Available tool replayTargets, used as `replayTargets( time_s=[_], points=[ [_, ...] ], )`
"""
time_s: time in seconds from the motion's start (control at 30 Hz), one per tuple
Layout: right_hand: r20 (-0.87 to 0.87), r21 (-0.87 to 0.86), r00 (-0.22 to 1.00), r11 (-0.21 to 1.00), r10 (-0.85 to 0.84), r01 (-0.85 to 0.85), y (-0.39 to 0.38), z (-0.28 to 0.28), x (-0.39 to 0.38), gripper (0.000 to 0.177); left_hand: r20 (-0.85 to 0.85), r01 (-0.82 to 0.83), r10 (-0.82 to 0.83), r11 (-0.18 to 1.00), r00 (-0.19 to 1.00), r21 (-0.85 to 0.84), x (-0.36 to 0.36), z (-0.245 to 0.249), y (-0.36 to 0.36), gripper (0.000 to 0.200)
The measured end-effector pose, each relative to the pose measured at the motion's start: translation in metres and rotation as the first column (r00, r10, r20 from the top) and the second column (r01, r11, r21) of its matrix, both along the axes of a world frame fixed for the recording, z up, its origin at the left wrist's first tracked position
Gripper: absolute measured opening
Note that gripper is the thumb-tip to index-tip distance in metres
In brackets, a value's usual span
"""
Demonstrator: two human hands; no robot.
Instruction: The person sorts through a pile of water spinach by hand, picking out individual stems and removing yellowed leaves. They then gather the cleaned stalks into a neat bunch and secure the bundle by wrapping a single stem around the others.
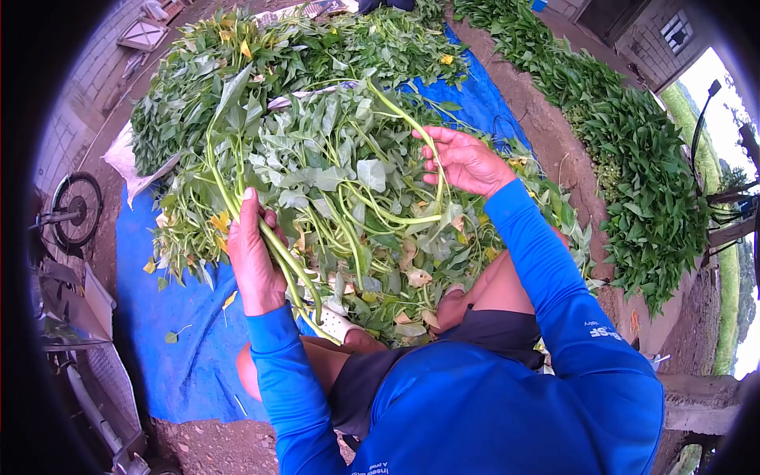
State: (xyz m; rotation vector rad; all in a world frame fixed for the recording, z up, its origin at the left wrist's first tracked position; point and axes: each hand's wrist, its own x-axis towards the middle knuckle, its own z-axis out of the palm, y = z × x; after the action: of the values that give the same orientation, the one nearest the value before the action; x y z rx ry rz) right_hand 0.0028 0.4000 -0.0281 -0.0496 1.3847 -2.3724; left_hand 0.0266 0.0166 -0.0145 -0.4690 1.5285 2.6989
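Observation:
Long green leafy stems [218, 170], which look like water spinach, stand in my left hand [257, 249]. Its thumb presses along them, and their cut ends hang below my wrist. A single thick stem [404, 115] runs through the fingers of my right hand [463, 161], bending down past the fingertips. Between and beneath both hands lies a loose pile of the same greens [340, 174], with pale stems and some yellowed leaves mixed in. Fallen leaves around my feet partly cover a light-coloured shoe [328, 324].
A blue tarp [186, 340] lies under the greens. Larger heaps [301, 47] rise at the far side. A long row of leafy bundles [633, 174] runs along the right. A bicycle wheel [75, 212] and metal parts stand at the left, by a block wall [79, 103].

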Motion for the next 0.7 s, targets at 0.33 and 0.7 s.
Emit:
replayTargets(
  time_s=[0.33, 0.7],
  points=[
    [0.000, 0.168, 0.897, 0.884, -0.442, 0.436, -0.020, 0.014, 0.013, 0.038, -0.027, -0.023, 0.021, 0.998, 0.999, -0.067, 0.002, -0.012, 0.009, 0.031],
    [-0.151, 0.218, 0.977, 0.959, -0.151, 0.182, -0.146, -0.031, 0.071, 0.034, -0.065, 0.239, -0.232, 0.964, 0.970, 0.121, 0.021, -0.057, 0.078, 0.028]
  ],
)
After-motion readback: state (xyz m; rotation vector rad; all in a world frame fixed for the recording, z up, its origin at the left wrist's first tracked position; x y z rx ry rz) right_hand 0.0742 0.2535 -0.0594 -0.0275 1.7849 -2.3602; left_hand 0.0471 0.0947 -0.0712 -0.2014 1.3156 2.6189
